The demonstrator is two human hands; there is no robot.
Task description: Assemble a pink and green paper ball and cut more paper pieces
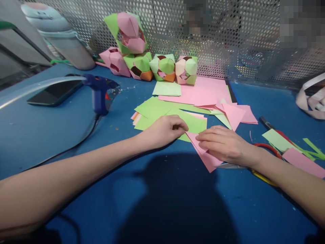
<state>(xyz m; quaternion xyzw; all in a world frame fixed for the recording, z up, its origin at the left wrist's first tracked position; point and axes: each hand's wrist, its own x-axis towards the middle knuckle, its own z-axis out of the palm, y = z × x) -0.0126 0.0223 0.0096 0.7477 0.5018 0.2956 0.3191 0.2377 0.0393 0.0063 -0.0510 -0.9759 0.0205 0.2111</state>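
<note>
A folded piece of pink paper [210, 162] lies on the blue table, its lower corner pointing toward me. My left hand [169, 131] is closed, thumb and fingertips pinching the paper's upper left corner. On the paper's right side my right hand [227, 144] lies with its fingers stretched flat, pressing on the fold. Green paper sheets [154, 110] spread out just beyond both hands. Scissors [230, 165] with red and yellow handles lie partly under my right hand and wrist.
Several folded paper balls [162, 67] stand by the perforated metal screen [167, 30]. At left are a blue glue gun [99, 95] with its cord, a phone [57, 91] and a tumbler [63, 40]. Pink sheets [203, 89] lie behind; paper offcuts [304, 161] are at right.
</note>
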